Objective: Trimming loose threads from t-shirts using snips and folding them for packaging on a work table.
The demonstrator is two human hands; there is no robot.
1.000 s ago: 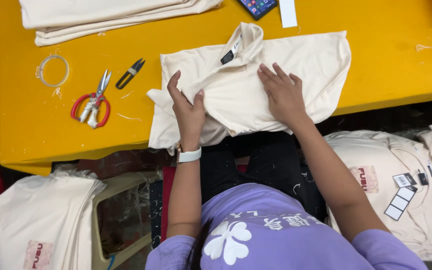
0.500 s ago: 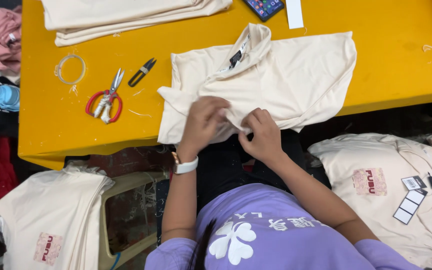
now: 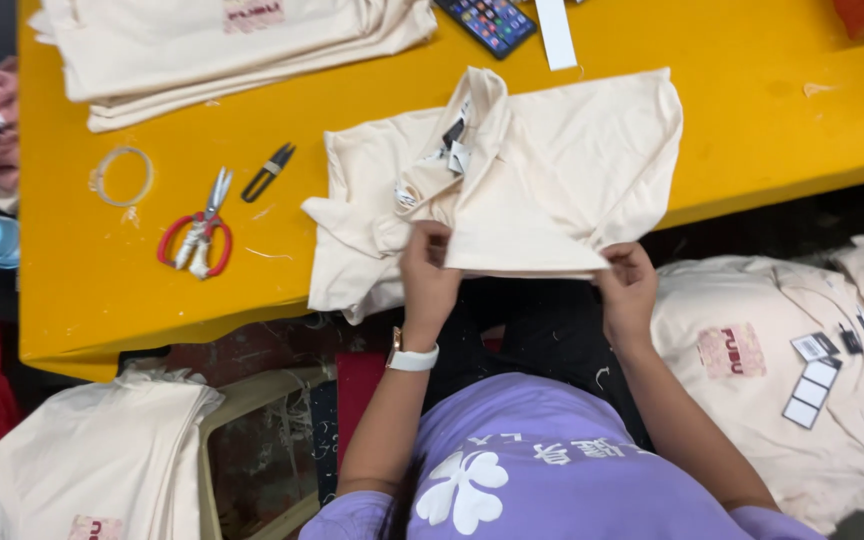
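A cream collared shirt (image 3: pixel 562 150) lies rumpled on the yellow table (image 3: pixel 152 300), its lower part hanging over the near edge. My left hand (image 3: pixel 426 275), with a white watch on its wrist, pinches the shirt's bottom hem at the left. My right hand (image 3: pixel 628 290) grips the same hem at the right. Between the two hands the hem is stretched flat and folded up over the shirt's body. Small tags (image 3: pixel 452 140) show at the collar.
Red-handled scissors (image 3: pixel 197 230), black thread snips (image 3: pixel 267 172) and a clear tape ring (image 3: pixel 122 176) lie left of the shirt. A stack of folded cream shirts (image 3: pixel 222 50) and a phone (image 3: pixel 490 22) sit at the far side. More cream shirts are piled at right (image 3: pixel 782 370) and lower left (image 3: pixel 92 460).
My hands left the top of the shirt, came together at its near edge, then took the hem and spread apart, lifting it as a flat fold.
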